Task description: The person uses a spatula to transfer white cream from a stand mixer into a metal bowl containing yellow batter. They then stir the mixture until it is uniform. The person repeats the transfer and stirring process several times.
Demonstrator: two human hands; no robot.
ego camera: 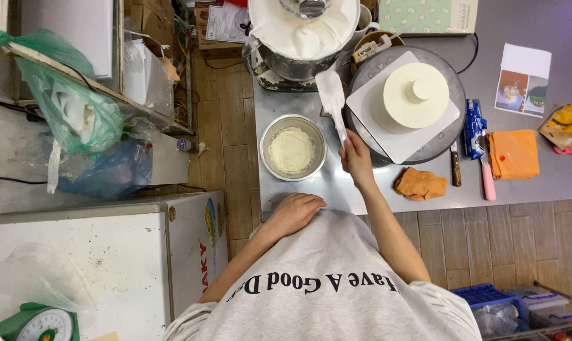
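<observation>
My right hand (357, 158) grips the handle of a white spatula (331, 95). Its cream-coated blade points toward a steel mixer bowl (302, 38) full of white cream at the table's far edge. My left hand (295, 211) lies flat on the near edge of the steel table (336, 189), holding nothing. A steel bowl (292, 148) of pale crumbly cream stands between my hands. Right of the spatula, a smooth cream-covered cake (415, 95) with a small round top sits on a white square board on a dark turntable (447, 136).
An orange cloth (420, 184), a knife (455, 165), a pink-handled tool (488, 180), a blue packet (472, 126), a folded orange cloth (513, 153) and a picture sheet (523, 79) lie to the right. A white chest freezer (77, 265) and plastic bags (77, 120) stand left.
</observation>
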